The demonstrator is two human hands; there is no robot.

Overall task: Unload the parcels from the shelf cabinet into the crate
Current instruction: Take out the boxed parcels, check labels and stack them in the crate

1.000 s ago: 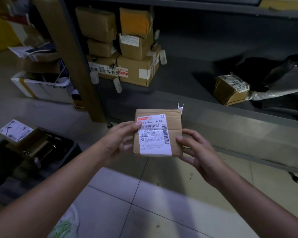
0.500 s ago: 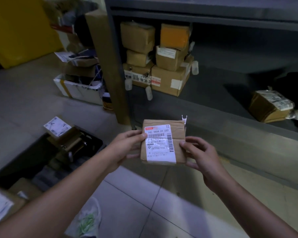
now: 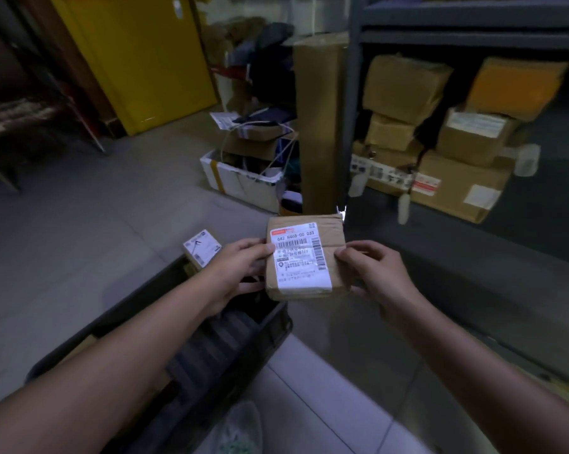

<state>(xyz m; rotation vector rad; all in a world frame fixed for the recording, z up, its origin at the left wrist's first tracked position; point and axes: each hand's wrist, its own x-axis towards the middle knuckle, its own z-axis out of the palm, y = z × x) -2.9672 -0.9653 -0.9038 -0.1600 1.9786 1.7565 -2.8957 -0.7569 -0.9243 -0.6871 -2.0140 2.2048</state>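
Holding a small brown cardboard parcel (image 3: 304, 257) up between both hands, I have my left grip (image 3: 240, 268) curled round its left edge, thumb on the white shipping label and fingers behind. My right grip (image 3: 373, 273) pinches the right edge the same way, thumb on the taped front. The parcel is in the air with its label facing me. Below my left grip and forearm the black plastic crate (image 3: 244, 342) sits on the tiled floor, and the parcel hangs over its far right corner. Just beyond my left grip a smaller labelled parcel (image 3: 202, 249) rests at the crate's far end; I cannot tell whether it is inside. Beyond and right of my right grip stands the grey shelf cabinet (image 3: 457, 244), with stacked cardboard parcels (image 3: 460, 188) on its shelf, well apart from my hands. Straight beyond the held parcel a tall cardboard carton (image 3: 321, 126) stands upright beside the cabinet's post.
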